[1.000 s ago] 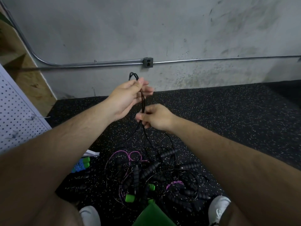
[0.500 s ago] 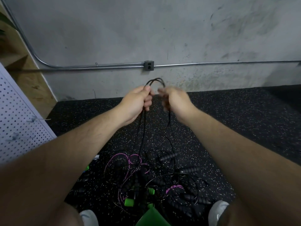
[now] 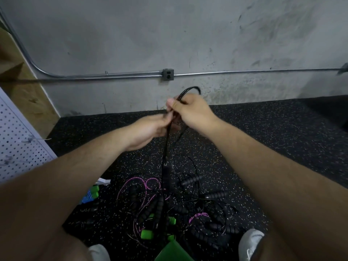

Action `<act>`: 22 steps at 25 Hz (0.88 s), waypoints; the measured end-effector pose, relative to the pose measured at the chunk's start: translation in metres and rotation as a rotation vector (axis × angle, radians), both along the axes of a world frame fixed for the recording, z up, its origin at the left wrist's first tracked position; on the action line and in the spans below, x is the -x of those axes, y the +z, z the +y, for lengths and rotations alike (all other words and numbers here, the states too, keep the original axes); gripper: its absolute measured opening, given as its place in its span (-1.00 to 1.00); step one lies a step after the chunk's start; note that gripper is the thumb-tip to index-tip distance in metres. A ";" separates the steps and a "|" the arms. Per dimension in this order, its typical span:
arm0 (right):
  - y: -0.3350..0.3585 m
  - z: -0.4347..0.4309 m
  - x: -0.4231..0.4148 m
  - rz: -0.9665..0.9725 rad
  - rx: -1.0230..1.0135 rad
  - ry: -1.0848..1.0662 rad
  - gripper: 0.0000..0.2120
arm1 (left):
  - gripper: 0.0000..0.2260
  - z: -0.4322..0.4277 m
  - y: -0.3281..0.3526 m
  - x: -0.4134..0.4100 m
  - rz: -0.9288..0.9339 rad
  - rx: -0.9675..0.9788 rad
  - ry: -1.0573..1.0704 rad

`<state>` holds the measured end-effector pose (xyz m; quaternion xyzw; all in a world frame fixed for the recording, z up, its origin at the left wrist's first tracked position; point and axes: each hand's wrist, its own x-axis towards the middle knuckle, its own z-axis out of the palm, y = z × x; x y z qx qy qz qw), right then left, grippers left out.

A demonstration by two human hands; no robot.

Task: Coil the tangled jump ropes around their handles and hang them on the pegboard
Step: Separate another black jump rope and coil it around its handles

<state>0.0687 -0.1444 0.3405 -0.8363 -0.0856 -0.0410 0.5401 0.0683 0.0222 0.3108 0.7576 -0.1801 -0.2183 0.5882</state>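
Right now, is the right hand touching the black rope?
Touching: in the head view the right hand pinches the black rope just below its loop.

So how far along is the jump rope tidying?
Early on. No finished coil is in view. The left hand and right hand grip one black rope, its loop sticking up above the right hand. Remaining: the tangled pile of black and pink ropes on the floor, then the pegboard.
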 end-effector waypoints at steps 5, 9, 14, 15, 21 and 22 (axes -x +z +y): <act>0.004 -0.012 -0.008 0.049 -0.201 -0.016 -0.74 | -0.79 -0.012 -0.005 -0.004 -0.213 -0.078 0.163; -0.007 -0.019 0.005 0.180 -0.135 0.083 -0.79 | -0.76 -0.015 0.000 -0.012 -0.203 0.044 0.124; 0.004 -0.032 0.014 -0.126 0.388 -0.147 -0.85 | -0.72 -0.019 0.003 -0.005 -0.287 -0.231 0.039; 0.005 -0.033 0.016 -0.259 0.487 -0.101 -0.89 | -0.66 -0.020 0.003 -0.003 -0.295 -0.253 0.035; -0.004 -0.038 0.018 -0.378 0.703 0.182 -0.83 | -0.67 -0.017 0.005 0.004 -0.216 -0.225 -0.001; -0.004 -0.040 0.019 -0.379 0.703 0.174 -0.84 | -0.69 -0.016 0.005 0.003 -0.216 -0.219 -0.001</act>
